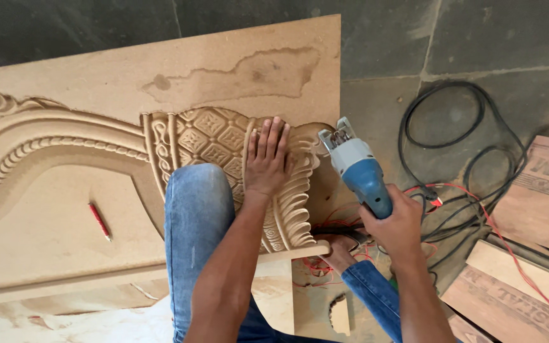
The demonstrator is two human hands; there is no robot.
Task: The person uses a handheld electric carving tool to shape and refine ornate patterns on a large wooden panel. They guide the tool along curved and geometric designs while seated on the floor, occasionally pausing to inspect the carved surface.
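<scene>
My left hand (pixel 267 157) lies flat, fingers spread, on a carved wooden panel (pixel 58 171), pressing on its lattice and leaf carving near the right edge. In my right hand (pixel 396 223) I grip a blue and grey angle grinder (pixel 355 166). Its head touches the carved leaf edge just right of my left hand. My knee in blue jeans (pixel 198 209) rests on the panel below the carving.
A red pencil (pixel 99 221) lies on the panel's flat recessed part at left. Black and red cables (pixel 471 171) coil on the grey stone floor at right. Plywood boards (pixel 528 254) are stacked at the lower right. My foot (pixel 338 251) sits among red wires.
</scene>
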